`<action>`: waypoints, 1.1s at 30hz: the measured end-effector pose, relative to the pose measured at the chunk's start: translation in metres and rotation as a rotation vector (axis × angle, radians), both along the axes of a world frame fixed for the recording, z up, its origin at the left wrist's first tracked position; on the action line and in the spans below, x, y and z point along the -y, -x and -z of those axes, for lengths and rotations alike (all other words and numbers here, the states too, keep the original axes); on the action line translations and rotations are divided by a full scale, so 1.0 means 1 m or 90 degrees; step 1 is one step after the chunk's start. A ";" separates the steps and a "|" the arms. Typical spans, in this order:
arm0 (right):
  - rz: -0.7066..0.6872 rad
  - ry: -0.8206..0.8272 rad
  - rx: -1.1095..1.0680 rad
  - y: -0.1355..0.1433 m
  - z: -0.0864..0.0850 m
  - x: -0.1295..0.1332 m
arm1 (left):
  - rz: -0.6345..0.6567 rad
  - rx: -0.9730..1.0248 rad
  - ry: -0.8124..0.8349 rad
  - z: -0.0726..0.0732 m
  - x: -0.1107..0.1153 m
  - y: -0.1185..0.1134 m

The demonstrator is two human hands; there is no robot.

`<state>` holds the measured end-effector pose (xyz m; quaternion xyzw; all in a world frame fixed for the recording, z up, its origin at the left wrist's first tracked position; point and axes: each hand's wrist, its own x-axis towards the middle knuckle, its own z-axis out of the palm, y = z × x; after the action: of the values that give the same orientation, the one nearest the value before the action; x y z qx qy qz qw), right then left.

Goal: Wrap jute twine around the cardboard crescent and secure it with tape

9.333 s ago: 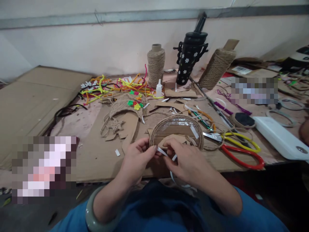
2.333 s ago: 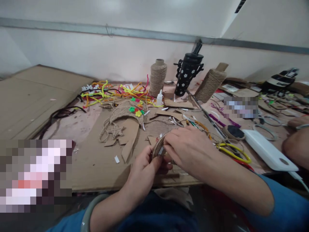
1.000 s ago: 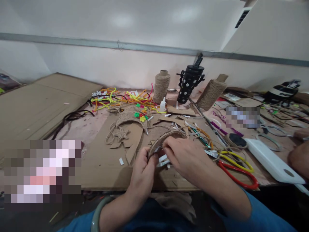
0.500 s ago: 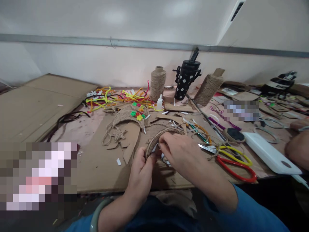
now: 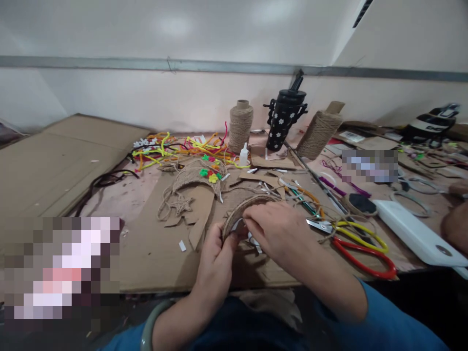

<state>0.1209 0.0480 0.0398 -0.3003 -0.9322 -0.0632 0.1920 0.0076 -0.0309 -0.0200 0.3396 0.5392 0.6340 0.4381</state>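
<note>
My left hand (image 5: 215, 261) is closed around the lower left end of a curved piece wrapped in brown twine (image 5: 237, 214), thumb on its inner side. My right hand (image 5: 280, 226) has its fingers pinched at the inner edge of the same piece and hides its right part. White strips show at the inner edge, under my right fingers. Just beyond lie a twine-wrapped crescent (image 5: 193, 178) with green, red and yellow flowers, and a small twine star (image 5: 182, 205). Scissors (image 5: 360, 243) with yellow and red handles lie beside my right forearm.
Two twine spools (image 5: 241, 124) stand at the back, one tilted, with a black tumbler (image 5: 283, 117) between them. A small glue bottle (image 5: 244, 155) is in front. Colourful pipe cleaners (image 5: 175, 148) are heaped left. A white power bank (image 5: 417, 234) and another person's arm (image 5: 455, 224) are right.
The view has shifted slightly, so most things sit a little farther right. Both hands keep their hold on the curved twine piece; my right fingers have barely moved.
</note>
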 end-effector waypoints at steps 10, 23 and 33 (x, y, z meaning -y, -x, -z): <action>-0.030 0.002 0.109 -0.004 -0.002 -0.005 | 0.103 0.159 0.040 -0.011 0.000 -0.002; -0.051 0.020 0.138 -0.009 -0.001 0.008 | 0.137 0.215 0.077 -0.019 -0.008 0.000; -0.032 0.056 0.163 -0.008 0.000 0.010 | 0.115 0.244 0.047 -0.007 -0.005 -0.009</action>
<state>0.1286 0.0385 0.0401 -0.2744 -0.9582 -0.0555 0.0594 0.0162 -0.0263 -0.0129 0.2432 0.4364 0.6249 0.5999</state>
